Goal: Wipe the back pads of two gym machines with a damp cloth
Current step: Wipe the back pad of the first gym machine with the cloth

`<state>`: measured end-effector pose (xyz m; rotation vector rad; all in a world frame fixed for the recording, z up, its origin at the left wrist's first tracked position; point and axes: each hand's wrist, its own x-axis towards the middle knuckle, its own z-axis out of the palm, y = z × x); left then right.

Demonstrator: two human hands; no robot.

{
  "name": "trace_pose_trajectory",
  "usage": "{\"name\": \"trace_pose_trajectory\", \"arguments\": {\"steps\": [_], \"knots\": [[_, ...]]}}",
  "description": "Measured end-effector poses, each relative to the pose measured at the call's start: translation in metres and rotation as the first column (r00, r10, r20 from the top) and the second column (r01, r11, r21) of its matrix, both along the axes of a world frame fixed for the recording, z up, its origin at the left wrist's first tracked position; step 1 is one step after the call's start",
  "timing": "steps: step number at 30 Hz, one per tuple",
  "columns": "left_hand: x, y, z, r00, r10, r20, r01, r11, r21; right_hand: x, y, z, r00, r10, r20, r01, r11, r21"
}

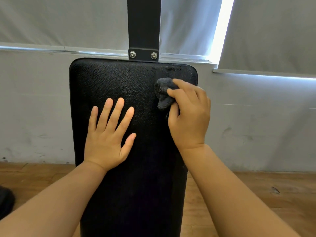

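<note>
Black back pad [130, 86], grained like leather, filling the middle of the head view, upright, rounded top corners, lower end cut off by the bottom edge. Dark wet-looking smear near the upper right corner, just above the cloth. Dark grey cloth [163, 93], bunched into a wad, pressed against the pad's upper right area; most of it covered by fingers, so full extent not readable. Right hand [189, 115] grasping the cloth, fingers curled over the wad, thumb tucked at its lower edge; the palm side hidden. Small dark round shape just under the thumb, hard to make out. Left hand [107, 134] laid flat on the pad's middle, fingers straight and spread, thumb out to the right, holding nothing. Both forearms bare, running out of the bottom corners.

Above the pad, a dark metal post [144, 23] rising out of the top edge, with a bracket carrying two bolts [143, 54] where it meets the pad; the join itself behind the pad's rim. Behind, grey roller blinds [273, 35] with bright light leaking through the gap between them and along their lower edges. Below them a scuffed grey wall [34, 108]. Wooden floor [256, 194] on both sides of the pad. At the lower left edge, a dark rounded object [6, 200], mostly cut off and not identifiable.
</note>
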<state>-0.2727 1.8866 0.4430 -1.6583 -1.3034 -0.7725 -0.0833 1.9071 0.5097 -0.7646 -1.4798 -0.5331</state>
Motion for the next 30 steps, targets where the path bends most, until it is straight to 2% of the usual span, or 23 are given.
{"name": "trace_pose_trajectory", "arguments": {"steps": [6,14,18,24,27,30], "knots": [[0.001,0.001,0.001,1.000,-0.002,0.000,0.002,1.000,0.006,0.010,0.002,-0.007,0.998,-0.023,0.066,0.021,0.999,0.030],[0.000,0.002,0.000,1.000,-0.010,-0.002,0.010,1.000,0.017,0.010,0.016,0.046,0.996,0.036,-0.084,-0.040,0.998,-0.040],[0.000,0.002,0.000,1.000,-0.009,-0.003,0.009,1.000,0.020,0.010,0.006,0.026,0.998,0.052,-0.045,-0.053,0.998,-0.019],[0.000,0.003,0.000,1.000,-0.004,-0.005,0.004,1.000,0.017,0.014,-0.013,-0.047,0.999,-0.007,0.051,0.009,0.999,-0.032],[0.002,0.002,-0.003,1.000,-0.002,-0.003,0.002,1.000,0.014,0.012,-0.016,-0.055,0.999,-0.012,0.033,0.013,0.999,-0.043],[0.009,0.000,-0.011,0.998,-0.010,0.070,0.009,1.000,0.009,0.011,-0.016,-0.051,1.000,0.001,0.014,-0.001,0.999,-0.042]]}}
